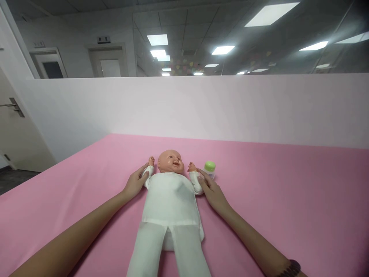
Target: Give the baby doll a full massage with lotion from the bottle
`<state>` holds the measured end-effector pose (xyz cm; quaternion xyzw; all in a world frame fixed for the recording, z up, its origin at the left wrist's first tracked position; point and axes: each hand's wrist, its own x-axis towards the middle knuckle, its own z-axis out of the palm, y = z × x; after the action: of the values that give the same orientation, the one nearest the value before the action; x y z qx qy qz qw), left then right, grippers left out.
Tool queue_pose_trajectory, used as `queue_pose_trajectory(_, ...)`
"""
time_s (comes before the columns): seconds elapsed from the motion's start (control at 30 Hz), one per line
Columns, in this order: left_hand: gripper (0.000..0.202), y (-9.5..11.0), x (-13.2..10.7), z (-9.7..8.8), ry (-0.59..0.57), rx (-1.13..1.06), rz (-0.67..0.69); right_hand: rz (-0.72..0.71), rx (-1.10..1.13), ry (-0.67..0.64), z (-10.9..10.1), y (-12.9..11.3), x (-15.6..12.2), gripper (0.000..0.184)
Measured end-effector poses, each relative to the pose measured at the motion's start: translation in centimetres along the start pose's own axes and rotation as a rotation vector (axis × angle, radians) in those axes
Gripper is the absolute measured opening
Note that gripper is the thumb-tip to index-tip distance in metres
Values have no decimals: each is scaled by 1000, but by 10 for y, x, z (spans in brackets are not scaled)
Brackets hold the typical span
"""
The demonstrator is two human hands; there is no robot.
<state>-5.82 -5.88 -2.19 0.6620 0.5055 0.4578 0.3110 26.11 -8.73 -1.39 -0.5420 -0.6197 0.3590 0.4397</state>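
Observation:
A baby doll (174, 198) with a white cloth body and a hard plastic head lies on its back, its legs toward me. My left hand (136, 182) is closed around the white-sleeved arm on the left side of the picture, thumb on top. On the other side, my right hand (213, 194) holds the doll's other arm near the forearm, fingers behind it and thumb in front. Both plastic doll hands stick up past my fingers. Just beyond my right fingertips stands a small jar (210, 168) with a green lid, its lower part partly hidden by my hand.
Under the doll spreads a pink padded surface (273, 192). A low white wall (201, 107) runs along its far side, with glass above it. At the left is a door with a metal handle (15, 107). A dark bracelet (291, 268) circles my right forearm.

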Motion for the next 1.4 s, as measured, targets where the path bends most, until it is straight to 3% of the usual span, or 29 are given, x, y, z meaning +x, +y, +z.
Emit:
queue_pose_trajectory(0.5, 48, -11, 8, 0, -42, 84, 6, -7, -101, -25, 6, 3, 8, 60)
queue_pose_trajectory(0.7, 48, -9, 7, 0, -40, 12, -33, -25, -29, -13, 3, 3, 7, 57)
queue_pose_trajectory(0.83, 54, -4, 4, -2, 25, -69, -120, -28, 80, -42, -2, -2, 0, 65)
queue_pose_trajectory(1.03, 63, 3, 2, -5, 210, -237, -115, -24, 199, 21, -5, -14, -7, 77)
queue_pose_trajectory(1.2, 46, 7, 0, -16, 132, -221, -66, -39, 155, 28, -6, -18, -11, 68)
queue_pose_trajectory(1.4, 44, 7, 1, -29, 108, -270, -80, -50, 240, 188, -9, -14, -8, 72)
